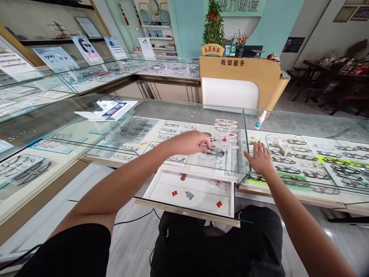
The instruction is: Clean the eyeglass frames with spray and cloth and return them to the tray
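Note:
My left hand (193, 145) is closed on a dark pair of eyeglasses (216, 151), smeared by motion, over the glass counter. Close by, a column of pale pink and clear eyeglasses (226, 132) lies front to back, some with red tags; whether it is on or under the glass I cannot tell. Flat against the glass top to the right is my right hand (261, 158), fingers spread and holding nothing. Below my left hand a white drawer (161, 190) stands pulled out, with a few red tags (219, 204), a grey tag (189, 195) and a small brown item (183, 176) inside.
On the counter stand a small white-and-blue bottle (260, 120), a white object (281, 147) and a folded white card display (111, 110). Framed glasses (288, 169) fill the case at right. The drawer front reaches over my lap. Beyond is a wooden cashier desk (239, 63).

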A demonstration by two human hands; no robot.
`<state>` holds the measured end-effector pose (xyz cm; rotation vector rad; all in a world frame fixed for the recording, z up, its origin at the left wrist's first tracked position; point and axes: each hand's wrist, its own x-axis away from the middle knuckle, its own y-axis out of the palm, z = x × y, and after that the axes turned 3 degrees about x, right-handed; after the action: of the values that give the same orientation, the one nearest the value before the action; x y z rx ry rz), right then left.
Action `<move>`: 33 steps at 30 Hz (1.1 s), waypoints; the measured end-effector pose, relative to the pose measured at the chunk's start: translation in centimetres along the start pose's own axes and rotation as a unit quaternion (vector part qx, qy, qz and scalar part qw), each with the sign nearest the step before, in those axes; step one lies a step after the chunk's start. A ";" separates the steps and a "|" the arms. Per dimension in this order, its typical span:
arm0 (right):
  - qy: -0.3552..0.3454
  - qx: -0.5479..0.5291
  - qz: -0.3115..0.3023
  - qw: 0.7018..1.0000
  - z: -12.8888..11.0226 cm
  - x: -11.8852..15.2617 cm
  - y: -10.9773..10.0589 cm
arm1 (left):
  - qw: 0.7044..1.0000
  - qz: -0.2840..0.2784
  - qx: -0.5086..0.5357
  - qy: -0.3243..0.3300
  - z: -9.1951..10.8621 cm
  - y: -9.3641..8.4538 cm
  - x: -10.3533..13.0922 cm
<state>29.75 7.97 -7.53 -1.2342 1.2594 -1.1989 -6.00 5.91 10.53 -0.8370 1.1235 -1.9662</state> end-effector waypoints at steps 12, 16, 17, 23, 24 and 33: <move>0.007 -0.012 -0.016 1.000 -0.6 0.4 -1.4 | 0.978 0.095 -0.063 -0.175 -13.4 -1.1 -13.6; 0.005 -0.003 -0.020 1.000 -0.8 0.4 -1.7 | 0.977 0.090 -0.063 -0.182 -14.6 0.2 -15.1; 0.006 -0.007 -0.017 1.000 -0.8 0.4 -1.7 | 0.977 0.090 -0.062 -0.182 -14.7 0.3 -15.3; 0.005 -0.017 -0.007 1.000 -0.8 0.3 -1.6 | 0.979 0.096 -0.064 -0.171 -13.4 -0.2 -14.6; 0.005 -0.016 -0.006 1.000 -0.8 0.3 -1.6 | 0.978 0.104 -0.065 -0.166 -12.9 -0.4 -14.2; -0.002 -0.039 0.008 0.999 -0.6 0.3 -1.3 | 0.990 0.065 0.097 0.081 -1.6 1.2 -6.4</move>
<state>29.21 7.73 -6.15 -1.2793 1.3206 -1.1439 -3.56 11.41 7.61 -0.4979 1.0303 -2.0232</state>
